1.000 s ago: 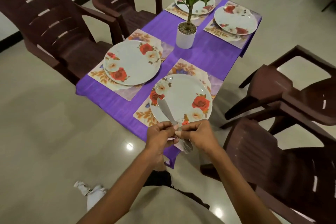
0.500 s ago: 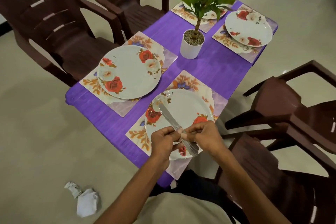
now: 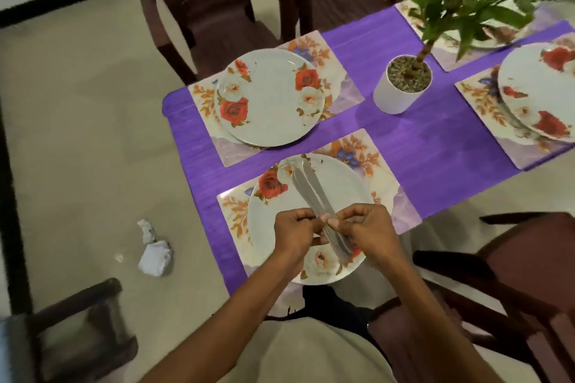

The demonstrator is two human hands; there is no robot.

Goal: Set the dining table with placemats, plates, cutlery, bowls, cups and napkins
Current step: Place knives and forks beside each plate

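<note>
Both hands seemingly pinching, together.

On the purple table lie 4 floral placemats: near, left, right and a far one mostly hidden by leaves. 3 rose-patterned plates show plainly: near, left and right. 1 potted plant stands among them. 2 hands, left and right, hold 1 bundle of knives, at least 2. 1 crumpled white paper lies on the floor.

Steel knives bunched, blades fanned above the floral plate.
</note>
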